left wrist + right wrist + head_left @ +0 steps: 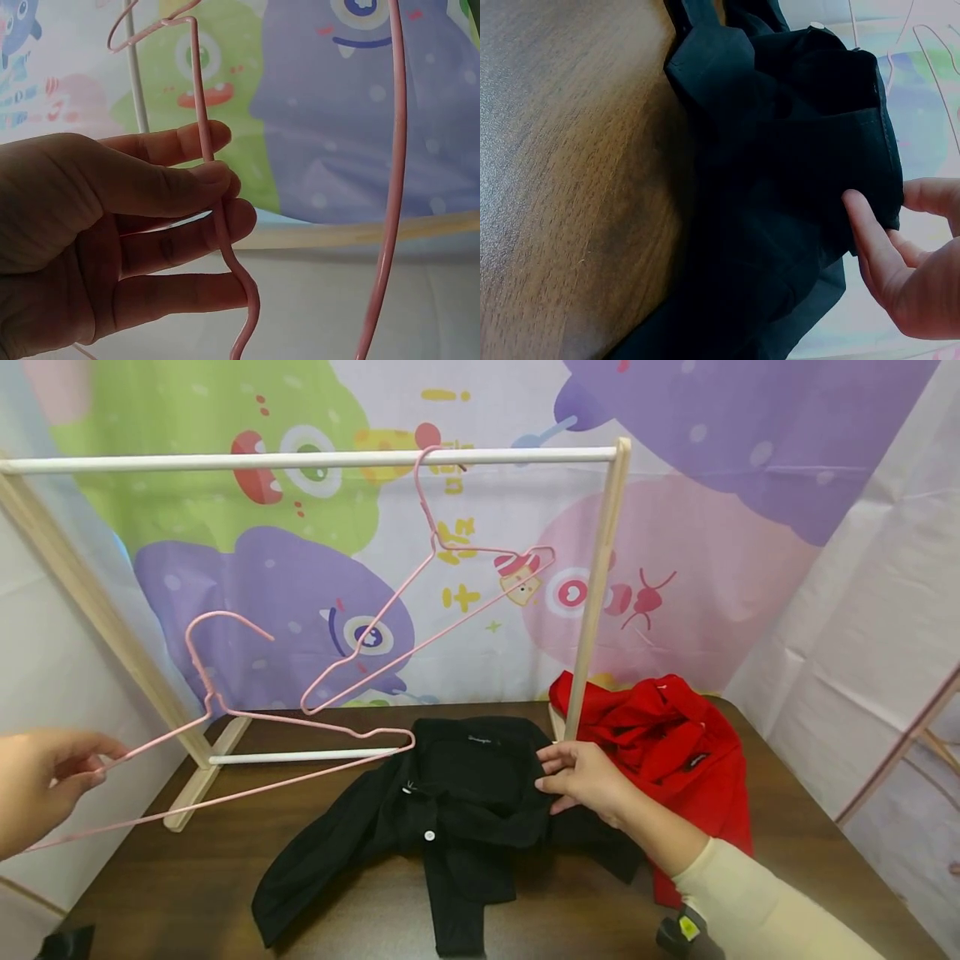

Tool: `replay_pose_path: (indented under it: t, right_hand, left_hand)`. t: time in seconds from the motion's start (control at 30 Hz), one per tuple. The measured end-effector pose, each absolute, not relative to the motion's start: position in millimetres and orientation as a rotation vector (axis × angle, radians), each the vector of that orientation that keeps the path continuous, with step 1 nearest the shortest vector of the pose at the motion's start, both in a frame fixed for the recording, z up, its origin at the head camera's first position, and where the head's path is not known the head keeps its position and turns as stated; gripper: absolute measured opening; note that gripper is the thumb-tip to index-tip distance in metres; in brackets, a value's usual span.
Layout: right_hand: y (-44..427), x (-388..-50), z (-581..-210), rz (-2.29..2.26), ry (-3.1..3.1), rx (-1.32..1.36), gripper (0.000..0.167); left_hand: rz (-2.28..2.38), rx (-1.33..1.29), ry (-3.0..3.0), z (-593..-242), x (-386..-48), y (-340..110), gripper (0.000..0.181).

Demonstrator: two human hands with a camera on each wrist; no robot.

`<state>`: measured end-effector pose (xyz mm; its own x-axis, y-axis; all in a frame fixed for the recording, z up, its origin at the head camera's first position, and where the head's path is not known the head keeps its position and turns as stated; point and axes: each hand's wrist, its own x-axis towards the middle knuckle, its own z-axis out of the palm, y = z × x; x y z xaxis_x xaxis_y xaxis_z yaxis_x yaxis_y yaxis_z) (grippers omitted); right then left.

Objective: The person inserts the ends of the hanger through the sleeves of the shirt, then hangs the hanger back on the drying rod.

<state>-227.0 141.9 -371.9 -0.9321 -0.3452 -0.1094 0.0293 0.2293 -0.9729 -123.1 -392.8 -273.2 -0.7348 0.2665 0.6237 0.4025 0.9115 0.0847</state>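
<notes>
My left hand [48,781] pinches one shoulder of a pink wire hanger [281,717] between thumb and fingers, holding it in the air left of the black shirt. The left wrist view shows the thumb pressed on the pink wire [201,97]. On the table lies the black shirt [476,777], its neck opening facing up, with a label inside and a white button in front. My right hand [588,782] grips the shirt's right edge near the neck. In the right wrist view, fingers [874,244] lie on both sides of the cloth edge.
A clothes rack with a white top rail [300,461] and wooden legs stands on the brown table [360,918]. Another pink hanger [432,539] hangs from the rail. A red garment [697,777] lies crumpled at the right, behind my right forearm.
</notes>
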Motion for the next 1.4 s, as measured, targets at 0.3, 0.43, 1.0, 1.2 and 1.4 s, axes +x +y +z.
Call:
replay_pose_path:
  t: [0.3, 0.43, 1.0, 1.2, 1.4]
  right_hand:
    - [145.1, -227.7, -365.9, -1.764, 2.198, -0.297, 0.044]
    - [146.3, -229.5, -363.8, -1.763, 2.202, -0.311, 0.044]
    - [148.9, -229.3, -359.4, -1.77, 2.192, -0.338, 0.046]
    - [148.8, -231.0, -356.7, -1.747, 2.242, -0.325, 0.043]
    - [152.0, -233.0, -357.0, -1.728, 2.266, -0.331, 0.041]
  left_hand:
    - [-0.26, -0.539, -2.38, -270.5, -110.3, -373.1, 0.043]
    - [-0.146, -0.53, -2.37, -263.4, -105.5, -357.9, 0.038]
    - [-0.034, -0.554, -2.415, -250.5, -97.8, -308.3, 0.035]
    - [-0.066, -0.554, -2.424, -257.4, -98.8, -292.9, 0.031]
    - [-0.037, -0.624, -2.359, -262.0, -104.1, -283.2, 0.03]
